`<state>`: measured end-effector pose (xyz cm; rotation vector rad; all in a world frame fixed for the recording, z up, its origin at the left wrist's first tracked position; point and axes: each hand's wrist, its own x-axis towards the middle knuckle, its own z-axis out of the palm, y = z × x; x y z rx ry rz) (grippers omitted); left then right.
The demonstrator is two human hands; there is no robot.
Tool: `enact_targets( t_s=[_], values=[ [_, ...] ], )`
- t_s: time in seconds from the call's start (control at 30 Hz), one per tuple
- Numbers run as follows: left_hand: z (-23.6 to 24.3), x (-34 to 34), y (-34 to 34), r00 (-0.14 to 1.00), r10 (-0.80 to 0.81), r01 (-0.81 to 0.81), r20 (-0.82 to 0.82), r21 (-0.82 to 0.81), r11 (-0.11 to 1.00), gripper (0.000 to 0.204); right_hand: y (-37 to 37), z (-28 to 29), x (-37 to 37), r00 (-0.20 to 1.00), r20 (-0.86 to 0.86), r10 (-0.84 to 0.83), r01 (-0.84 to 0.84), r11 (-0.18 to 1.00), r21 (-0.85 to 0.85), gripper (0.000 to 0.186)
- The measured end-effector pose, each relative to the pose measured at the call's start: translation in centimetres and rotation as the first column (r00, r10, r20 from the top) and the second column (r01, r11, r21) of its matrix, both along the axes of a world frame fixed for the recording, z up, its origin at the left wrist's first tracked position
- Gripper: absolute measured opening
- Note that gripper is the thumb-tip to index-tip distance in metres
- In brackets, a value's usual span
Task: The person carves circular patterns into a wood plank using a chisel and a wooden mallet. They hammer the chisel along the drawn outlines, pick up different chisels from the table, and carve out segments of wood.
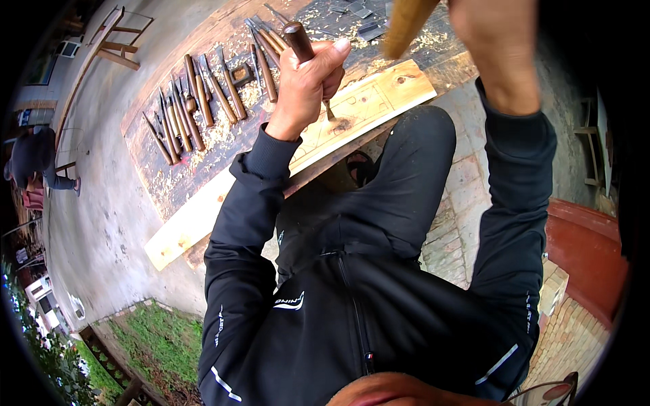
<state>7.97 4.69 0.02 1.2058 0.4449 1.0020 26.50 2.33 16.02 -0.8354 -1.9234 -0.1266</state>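
My left hand (308,84) is closed round the brown handle of a wood chisel (298,42). The chisel stands almost upright, its blade tip on a pale wooden board (196,233) near a dark knot. Pencilled outlines show on the board, which lies along the near edge of the bench. Raised at the upper right, my right hand (494,40) is smeared by motion. It grips a yellowish wooden mallet (408,26), held above the board and apart from the chisel; part of the mallet lies beyond the frame.
Several carving chisels (196,91) lie in rows across the worn workbench (145,162), among scattered shavings. Dark flat pieces (370,30) rest at its far side. My knee (423,135) is close to the board. Another person (34,159) is far off at the left.
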Motion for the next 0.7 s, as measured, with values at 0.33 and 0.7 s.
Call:
enact_targets(
  t_s=[0.33, 0.7],
  values=[
    [1.1, -1.3, 0.0, 0.997, -0.074, 0.074, 0.002, -0.013, 0.997, 0.035, 0.6, -3.4, -1.9, 0.934, 0.337, -0.122, 0.027, 0.962, 0.272, 0.051],
    [2.3, 0.5, -0.5, 0.996, 0.093, -0.093, 0.018, 0.021, 0.995, 0.024, -0.3, -3.3, -1.2, 0.940, 0.296, -0.168, 0.100, 0.968, 0.232, 0.057]
  ],
)
